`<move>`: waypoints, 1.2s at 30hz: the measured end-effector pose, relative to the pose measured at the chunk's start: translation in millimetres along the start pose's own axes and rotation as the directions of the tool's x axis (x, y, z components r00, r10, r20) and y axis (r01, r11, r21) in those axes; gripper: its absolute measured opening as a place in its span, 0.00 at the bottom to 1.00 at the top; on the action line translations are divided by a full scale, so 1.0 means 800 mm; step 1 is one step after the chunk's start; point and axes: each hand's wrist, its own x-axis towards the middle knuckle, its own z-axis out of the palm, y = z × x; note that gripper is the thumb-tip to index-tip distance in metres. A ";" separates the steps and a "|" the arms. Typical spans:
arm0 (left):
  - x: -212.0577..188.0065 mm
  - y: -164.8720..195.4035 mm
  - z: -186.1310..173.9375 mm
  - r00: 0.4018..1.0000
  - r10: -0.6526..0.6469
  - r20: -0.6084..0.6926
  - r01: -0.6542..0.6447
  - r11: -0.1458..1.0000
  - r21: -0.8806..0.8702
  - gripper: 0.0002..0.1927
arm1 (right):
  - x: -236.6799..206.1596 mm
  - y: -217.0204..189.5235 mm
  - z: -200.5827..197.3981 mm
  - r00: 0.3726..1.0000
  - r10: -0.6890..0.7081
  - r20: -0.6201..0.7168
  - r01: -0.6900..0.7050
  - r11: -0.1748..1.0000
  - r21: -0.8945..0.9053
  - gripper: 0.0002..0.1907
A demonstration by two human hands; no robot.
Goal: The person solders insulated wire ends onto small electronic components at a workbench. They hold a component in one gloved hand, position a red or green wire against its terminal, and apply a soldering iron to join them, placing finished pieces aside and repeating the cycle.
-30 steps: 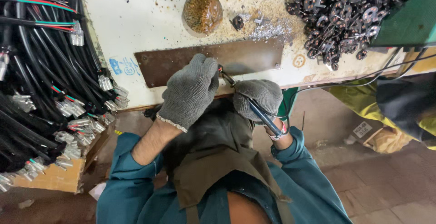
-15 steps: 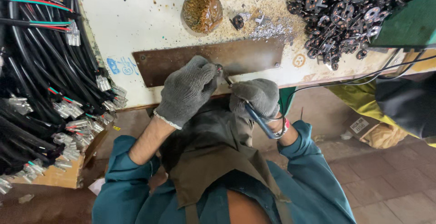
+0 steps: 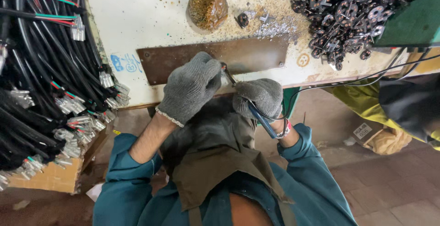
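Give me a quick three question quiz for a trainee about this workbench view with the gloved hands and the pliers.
1. True or false: both hands wear grey knit gloves.
2. Which hand grips the blue-handled pliers? A) left B) right
3. Fill in: the pile of small black metal parts lies at the bench's far ____ side.

Key
1. True: the left hand and the right hand are both gloved.
2. B. The pliers' tip reaches toward the left hand, over the brown metal plate.
3. Right; the black cable bundles hang at the left.
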 end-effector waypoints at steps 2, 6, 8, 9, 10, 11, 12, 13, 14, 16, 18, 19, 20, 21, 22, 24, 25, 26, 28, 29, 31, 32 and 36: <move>-0.001 0.001 0.000 1.000 -0.009 0.006 0.009 1.000 -0.010 0.07 | -0.003 0.000 -0.001 0.998 0.023 0.050 -0.024 0.999 0.025 0.15; -0.004 0.001 0.001 1.000 -0.023 0.003 0.023 1.000 -0.015 0.08 | -0.001 0.001 -0.001 0.998 0.053 -0.024 -0.053 0.999 0.003 0.13; -0.004 0.000 0.003 0.999 -0.033 0.002 0.033 0.999 -0.007 0.09 | 0.004 0.002 -0.002 1.000 0.015 0.026 -0.014 0.999 -0.038 0.13; -0.004 0.000 0.003 0.999 -0.047 0.011 0.047 0.999 -0.016 0.09 | 0.006 0.003 -0.004 0.992 -0.020 0.129 0.026 0.999 -0.047 0.14; -0.004 0.000 0.004 0.998 -0.056 0.021 0.056 0.998 -0.024 0.09 | 0.007 0.005 -0.006 0.973 -0.053 0.226 0.067 0.996 -0.055 0.15; -0.004 -0.001 0.005 0.998 -0.056 0.022 0.056 0.998 -0.017 0.09 | 0.008 0.006 -0.007 0.984 -0.046 0.171 0.048 0.999 -0.003 0.15; -0.003 -0.001 0.005 0.998 -0.054 0.020 0.054 0.998 -0.012 0.10 | 0.009 0.008 -0.007 0.992 -0.039 0.116 0.034 0.998 0.046 0.15; -0.003 -0.001 0.006 0.999 -0.052 0.015 0.052 0.999 -0.008 0.10 | 0.009 0.009 -0.007 0.998 -0.031 0.063 0.025 0.995 0.095 0.15; -0.003 -0.001 0.006 0.999 -0.036 0.005 0.036 0.999 -0.016 0.10 | 0.008 0.010 -0.007 0.994 -0.054 0.091 0.049 0.997 0.058 0.16; -0.004 -0.001 0.005 1.000 -0.019 -0.017 0.019 1.000 -0.021 0.11 | 0.006 0.011 -0.005 0.983 -0.104 0.151 0.105 0.995 0.002 0.18; -0.005 -0.001 0.003 1.000 -0.028 -0.011 0.028 0.999 -0.044 0.11 | 0.005 0.011 0.000 0.994 -0.083 0.066 0.081 0.996 0.035 0.16; -0.005 0.000 0.003 1.000 -0.028 -0.006 0.027 0.998 -0.059 0.11 | 0.004 0.010 0.000 0.997 -0.068 0.022 0.067 0.997 0.047 0.16; -0.004 0.000 0.003 0.999 -0.032 0.005 0.033 0.998 -0.049 0.11 | 0.004 0.010 0.000 0.996 -0.070 0.054 0.069 0.997 0.023 0.16; -0.004 0.000 0.002 0.999 -0.042 0.015 0.042 0.998 -0.035 0.11 | 0.004 0.009 0.000 0.994 -0.074 0.086 0.073 0.997 0.005 0.15; -0.003 -0.001 0.002 0.999 -0.046 0.023 0.047 0.999 -0.019 0.11 | 0.004 0.009 -0.001 0.990 -0.079 0.115 0.082 0.997 -0.016 0.15; -0.003 0.000 0.001 0.999 -0.043 0.027 0.044 0.999 -0.016 0.10 | 0.004 0.008 -0.002 0.988 -0.083 0.128 0.090 0.995 -0.051 0.15; -0.002 0.000 0.001 0.999 -0.042 0.030 0.043 0.999 -0.016 0.09 | 0.004 0.008 -0.003 0.987 -0.083 0.136 0.093 0.993 -0.068 0.16; -0.002 0.000 0.001 0.999 -0.037 0.029 0.038 0.999 -0.027 0.09 | 0.005 0.008 -0.003 0.988 -0.071 0.140 0.081 0.994 -0.070 0.14; -0.002 0.001 0.000 0.999 -0.040 0.028 0.041 0.998 -0.051 0.10 | 0.004 0.008 -0.001 0.987 -0.044 0.156 0.055 0.996 -0.065 0.10; -0.002 0.001 0.000 0.999 -0.040 0.025 0.041 0.998 -0.041 0.10 | 0.004 0.009 0.000 0.988 -0.030 0.154 0.037 0.999 -0.040 0.10; -0.003 0.001 0.000 0.999 -0.034 0.017 0.034 0.999 -0.020 0.09 | 0.004 0.011 -0.001 0.990 -0.003 0.144 0.002 1.000 0.006 0.10; -0.003 0.000 -0.001 0.999 -0.027 0.017 0.028 0.999 -0.024 0.10 | 0.003 0.012 -0.003 0.978 0.179 0.108 -0.194 0.969 0.156 0.08; -0.001 0.002 0.000 1.000 -0.024 0.002 0.024 1.000 -0.018 0.09 | -0.002 0.010 -0.028 0.594 0.769 0.238 -0.677 0.317 0.664 0.11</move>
